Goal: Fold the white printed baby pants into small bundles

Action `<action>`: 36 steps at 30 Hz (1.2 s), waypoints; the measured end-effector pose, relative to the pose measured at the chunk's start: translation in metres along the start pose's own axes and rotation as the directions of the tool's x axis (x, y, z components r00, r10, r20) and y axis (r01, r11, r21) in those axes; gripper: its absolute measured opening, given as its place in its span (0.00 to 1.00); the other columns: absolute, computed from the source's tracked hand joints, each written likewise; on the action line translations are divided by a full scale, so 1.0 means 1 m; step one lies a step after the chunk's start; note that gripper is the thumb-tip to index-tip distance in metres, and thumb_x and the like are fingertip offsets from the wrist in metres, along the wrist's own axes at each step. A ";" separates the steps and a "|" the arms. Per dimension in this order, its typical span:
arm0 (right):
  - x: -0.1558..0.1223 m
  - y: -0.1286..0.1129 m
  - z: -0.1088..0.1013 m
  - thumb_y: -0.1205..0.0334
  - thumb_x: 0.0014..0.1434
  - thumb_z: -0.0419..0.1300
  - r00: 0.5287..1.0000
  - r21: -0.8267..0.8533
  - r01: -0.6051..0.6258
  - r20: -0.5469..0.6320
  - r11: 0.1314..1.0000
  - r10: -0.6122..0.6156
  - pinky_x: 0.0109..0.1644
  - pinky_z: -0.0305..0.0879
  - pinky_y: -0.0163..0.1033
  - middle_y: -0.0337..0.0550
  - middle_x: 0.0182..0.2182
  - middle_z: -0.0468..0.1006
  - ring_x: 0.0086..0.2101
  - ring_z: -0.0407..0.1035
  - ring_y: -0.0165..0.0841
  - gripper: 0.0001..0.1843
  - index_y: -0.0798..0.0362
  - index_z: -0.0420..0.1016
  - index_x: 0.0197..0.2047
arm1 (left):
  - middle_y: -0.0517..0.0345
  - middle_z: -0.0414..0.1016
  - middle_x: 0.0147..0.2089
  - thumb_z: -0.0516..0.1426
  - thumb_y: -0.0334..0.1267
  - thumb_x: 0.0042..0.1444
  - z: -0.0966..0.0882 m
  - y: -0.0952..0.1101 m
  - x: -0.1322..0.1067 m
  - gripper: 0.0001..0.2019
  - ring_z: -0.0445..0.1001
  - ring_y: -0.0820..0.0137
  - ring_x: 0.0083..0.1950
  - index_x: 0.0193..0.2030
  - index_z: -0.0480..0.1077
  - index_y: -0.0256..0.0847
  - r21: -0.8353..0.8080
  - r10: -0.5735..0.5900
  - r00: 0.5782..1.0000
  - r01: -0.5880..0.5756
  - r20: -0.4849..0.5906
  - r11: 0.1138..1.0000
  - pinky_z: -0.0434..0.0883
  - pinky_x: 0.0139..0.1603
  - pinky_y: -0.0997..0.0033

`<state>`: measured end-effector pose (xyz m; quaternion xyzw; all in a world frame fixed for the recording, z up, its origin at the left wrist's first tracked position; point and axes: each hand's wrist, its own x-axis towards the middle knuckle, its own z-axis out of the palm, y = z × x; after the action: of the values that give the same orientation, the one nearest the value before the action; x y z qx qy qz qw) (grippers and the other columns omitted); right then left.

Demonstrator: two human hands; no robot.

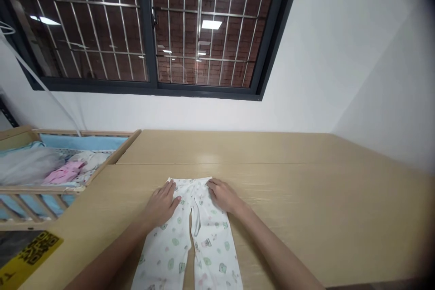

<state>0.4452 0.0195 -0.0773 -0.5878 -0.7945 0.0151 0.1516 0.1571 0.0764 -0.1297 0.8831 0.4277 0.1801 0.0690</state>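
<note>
A pair of white baby pants point(214, 235) with small green and pink prints lies flat, waistband away from me and legs toward me. On the left side of the waistband, my left hand point(161, 205) rests flat with its fingers stretched and the thumb apart. My right hand point(223, 195) has its fingers curled at the right corner of the waistband, gripping the cloth there. Beneath the pants is the light wooden table point(288, 217).
At the left stands a wooden crib point(34, 189) with blue lining, holding a pink cloth point(65, 172) and pale bedding. A yellow label point(32, 258) with a black code is at the lower left. Behind the table are a white wall point(299, 113) and a barred window point(156, 85).
</note>
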 end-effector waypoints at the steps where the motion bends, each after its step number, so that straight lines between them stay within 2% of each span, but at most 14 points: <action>1: 0.001 0.002 0.004 0.69 0.68 0.49 1.000 -0.011 -0.002 0.002 1.000 0.002 0.58 0.65 0.46 0.54 0.54 0.76 0.53 0.71 0.44 0.16 0.55 0.77 0.50 | 0.41 0.52 0.75 0.40 0.54 0.70 0.003 -0.002 0.001 0.33 0.50 0.55 0.76 0.71 0.56 0.32 0.028 -0.002 1.000 0.001 0.025 1.000 0.55 0.72 0.49; 6: 0.012 0.026 0.016 0.69 0.70 0.44 0.998 -0.035 0.058 -0.003 0.998 -0.058 0.66 0.59 0.49 0.54 0.64 0.68 0.63 0.63 0.44 0.24 0.57 0.69 0.64 | 0.42 0.48 0.76 0.37 0.54 0.71 0.003 -0.017 0.023 0.33 0.47 0.58 0.77 0.73 0.52 0.32 0.048 -0.024 0.998 0.021 0.061 0.999 0.51 0.73 0.50; 9: 0.022 0.043 0.017 0.67 0.71 0.43 0.996 -0.026 0.081 -0.018 0.996 -0.082 0.68 0.57 0.50 0.52 0.66 0.66 0.65 0.60 0.43 0.25 0.57 0.66 0.67 | 0.41 0.48 0.76 0.38 0.53 0.70 -0.001 -0.026 0.042 0.33 0.46 0.57 0.77 0.74 0.49 0.32 0.038 -0.045 0.995 0.042 0.084 0.998 0.51 0.73 0.47; 13: 0.037 0.058 0.017 0.65 0.72 0.44 0.997 -0.018 0.069 -0.027 0.997 -0.070 0.68 0.58 0.50 0.51 0.66 0.66 0.64 0.62 0.42 0.24 0.56 0.68 0.66 | 0.41 0.47 0.76 0.39 0.53 0.69 -0.004 -0.032 0.062 0.34 0.45 0.57 0.78 0.74 0.47 0.32 0.019 -0.052 0.992 0.050 0.115 0.999 0.49 0.72 0.47; 18: 0.052 0.072 0.019 0.68 0.70 0.47 0.997 -0.026 0.070 -0.021 0.997 -0.070 0.68 0.58 0.49 0.50 0.66 0.67 0.64 0.63 0.42 0.23 0.53 0.70 0.65 | 0.42 0.47 0.77 0.37 0.52 0.70 -0.009 -0.031 0.076 0.33 0.44 0.58 0.78 0.75 0.47 0.35 -0.022 -0.063 0.988 0.067 0.140 0.998 0.47 0.73 0.47; 23: 0.058 0.080 0.020 0.68 0.68 0.51 0.996 0.013 0.091 -0.025 0.996 -0.091 0.67 0.59 0.50 0.51 0.62 0.72 0.61 0.66 0.43 0.21 0.51 0.73 0.60 | 0.42 0.54 0.74 0.33 0.53 0.71 -0.031 -0.022 0.083 0.32 0.51 0.57 0.76 0.73 0.51 0.38 -0.094 -0.101 0.986 0.114 0.132 0.989 0.47 0.73 0.47; 25: 0.062 0.080 0.019 0.69 0.66 0.53 0.999 0.126 0.024 -0.046 0.992 -0.018 0.64 0.62 0.48 0.49 0.58 0.76 0.58 0.70 0.43 0.20 0.49 0.74 0.59 | 0.40 0.56 0.73 0.34 0.51 0.71 -0.043 -0.004 0.082 0.30 0.53 0.55 0.75 0.72 0.51 0.36 -0.114 -0.099 0.991 0.109 0.086 0.988 0.47 0.72 0.45; 27: 0.069 0.081 0.018 0.69 0.64 0.55 0.982 0.315 -0.126 -0.093 0.941 0.163 0.60 0.66 0.45 0.50 0.56 0.77 0.54 0.72 0.41 0.21 0.50 0.73 0.59 | 0.39 0.60 0.71 0.39 0.47 0.70 -0.053 0.025 0.076 0.27 0.56 0.53 0.73 0.70 0.55 0.35 -0.124 -0.060 0.998 0.064 0.036 0.990 0.50 0.71 0.44; 29: 0.080 0.084 0.018 0.68 0.62 0.57 0.927 0.467 -0.263 -0.118 0.844 0.355 0.55 0.70 0.41 0.53 0.57 0.75 0.51 0.74 0.40 0.22 0.54 0.72 0.59 | 0.42 0.70 0.62 0.44 0.41 0.68 -0.059 0.065 0.063 0.20 0.65 0.55 0.66 0.60 0.66 0.37 -0.136 0.026 0.999 -0.021 0.036 0.990 0.57 0.68 0.48; 31: 0.094 0.089 0.020 0.66 0.62 0.58 0.876 0.526 -0.346 -0.114 0.777 0.468 0.51 0.71 0.39 0.55 0.54 0.77 0.47 0.76 0.38 0.20 0.57 0.73 0.57 | 0.52 0.78 0.50 0.50 0.40 0.64 -0.059 0.110 0.044 0.12 0.75 0.61 0.53 0.47 0.72 0.44 -0.172 0.165 0.980 -0.144 0.113 0.974 0.68 0.58 0.60; 33: 0.107 0.094 0.022 0.64 0.60 0.60 0.847 0.548 -0.399 -0.087 0.735 0.525 0.47 0.71 0.37 0.53 0.47 0.80 0.44 0.77 0.38 0.15 0.58 0.76 0.51 | 0.54 0.79 0.38 0.53 0.47 0.62 -0.053 0.153 0.024 0.12 0.78 0.62 0.39 0.39 0.74 0.44 -0.201 0.269 0.941 -0.229 0.205 0.952 0.72 0.43 0.62; 34: 0.112 0.096 0.023 0.63 0.60 0.61 0.833 0.560 -0.423 -0.070 0.712 0.550 0.46 0.71 0.36 0.51 0.43 0.81 0.42 0.77 0.37 0.13 0.58 0.77 0.47 | 0.51 0.79 0.35 0.53 0.48 0.61 -0.049 0.172 0.015 0.14 0.78 0.59 0.35 0.38 0.75 0.43 -0.193 0.348 0.888 -0.300 0.301 0.934 0.72 0.39 0.61; 36: 0.117 0.099 0.024 0.63 0.58 0.63 0.809 0.575 -0.461 -0.040 0.676 0.586 0.42 0.70 0.34 0.48 0.39 0.82 0.40 0.77 0.36 0.09 0.57 0.78 0.41 | 0.47 0.78 0.30 0.55 0.51 0.59 -0.038 0.201 0.000 0.17 0.77 0.56 0.33 0.35 0.77 0.41 -0.188 0.436 0.797 -0.393 0.418 0.900 0.73 0.37 0.57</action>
<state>0.4996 0.1638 -0.0943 -0.7221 -0.5315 0.2153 0.3871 0.2895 -0.0501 -0.0395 0.9683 0.1874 0.0009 0.1654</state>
